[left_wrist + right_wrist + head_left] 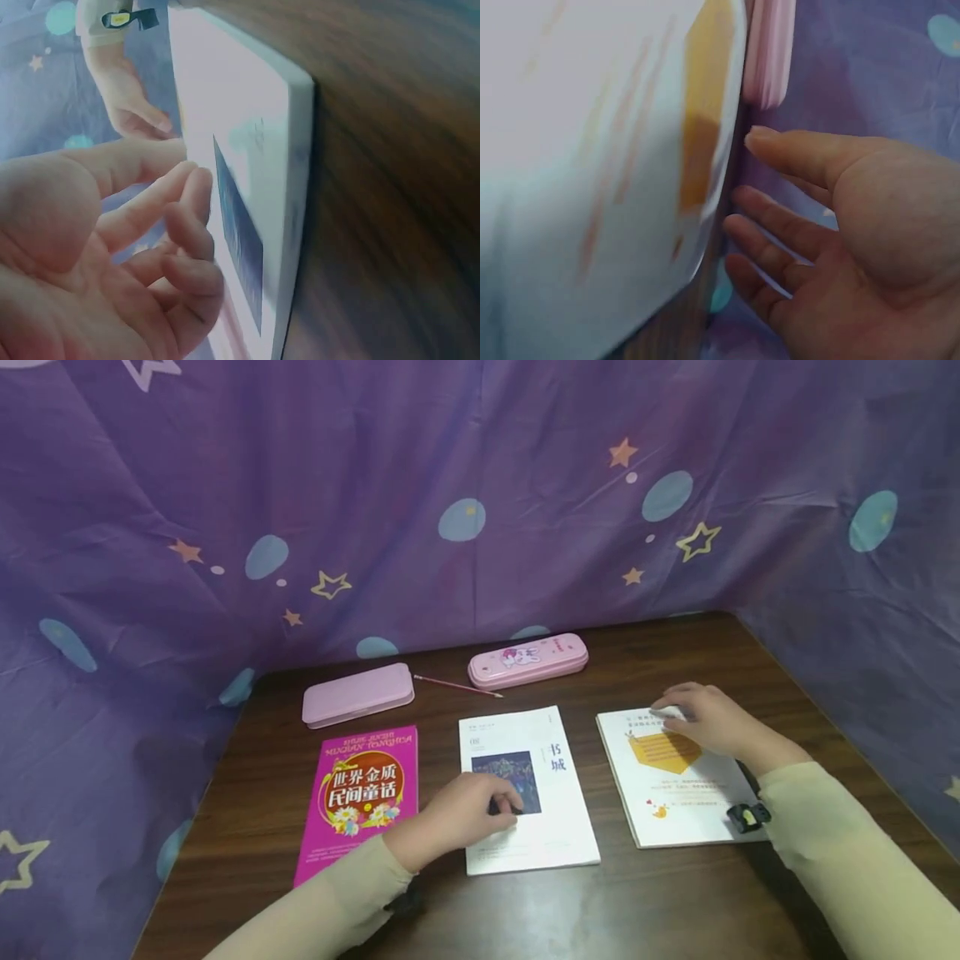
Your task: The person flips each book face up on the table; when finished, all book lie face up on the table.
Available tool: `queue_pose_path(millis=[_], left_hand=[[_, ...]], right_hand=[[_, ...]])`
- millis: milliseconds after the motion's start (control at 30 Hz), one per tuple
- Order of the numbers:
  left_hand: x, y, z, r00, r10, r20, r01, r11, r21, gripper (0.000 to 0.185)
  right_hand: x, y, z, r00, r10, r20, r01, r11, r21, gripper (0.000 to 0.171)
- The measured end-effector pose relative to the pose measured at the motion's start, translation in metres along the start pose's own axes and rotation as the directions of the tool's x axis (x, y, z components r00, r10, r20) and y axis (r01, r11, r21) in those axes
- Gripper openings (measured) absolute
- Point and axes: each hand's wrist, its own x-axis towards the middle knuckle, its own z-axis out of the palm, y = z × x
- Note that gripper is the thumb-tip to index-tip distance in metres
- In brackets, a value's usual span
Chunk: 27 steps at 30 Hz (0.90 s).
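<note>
Left hand: the left hand [457,814] rests on the white book [525,789] in the middle, near its low left side. Its fingers [184,217] are loosely bent and hold nothing. The cover lies right under the fingertips.
Right hand: the right hand [708,718] lies on the top edge of the orange book [675,777]. Its fingers [780,232] are nearly straight and hold nothing.
Which way: each book runs long from the fingers back toward the person. The white book is nearest the left hand, and the orange book is nearest the right.
Pink book: the pink book [360,797] lies just left of the left fingers, not touched.
Far side: two pink pencil cases [528,660] and a pencil [457,686] lie past the fingers on the tabletop [675,902], well apart from both hands.
</note>
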Motion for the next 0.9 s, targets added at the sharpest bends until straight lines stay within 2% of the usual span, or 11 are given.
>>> queue_pose_path(millis=[167, 300, 567, 700, 900], left_hand=[[0.020, 0.015, 0.011, 0.999, 0.035, -0.010, -0.036, 0.998, -0.059, 0.019], [0.033, 0.026, 0.024, 0.998, 0.061, -0.003, -0.061, 0.997, -0.046, 0.021], [0.060, 0.049, 0.051, 0.980, 0.200, 0.005, -0.200, 0.980, 0.007, 0.025], [0.066, 0.062, 0.059, 0.975, 0.221, 0.021, -0.222, 0.974, 0.047, 0.027], [0.073, 0.080, 0.070, 0.972, 0.231, 0.051, -0.236, 0.955, 0.179, 0.033]], right_hand=[[-0.011, 0.024, -0.005, 0.997, 0.079, -0.012, -0.080, 0.997, -0.018, 0.035], [-0.013, 0.039, -0.003, 0.996, 0.081, -0.024, -0.082, 0.996, -0.027, 0.036], [-0.018, 0.061, -0.001, 0.999, 0.004, -0.052, -0.006, 1.000, -0.030, 0.040], [-0.023, 0.066, -0.001, 0.997, -0.037, -0.065, 0.033, 0.998, -0.060, 0.041], [-0.025, 0.074, -0.001, 0.994, -0.076, -0.081, 0.070, 0.995, -0.069, 0.049]])
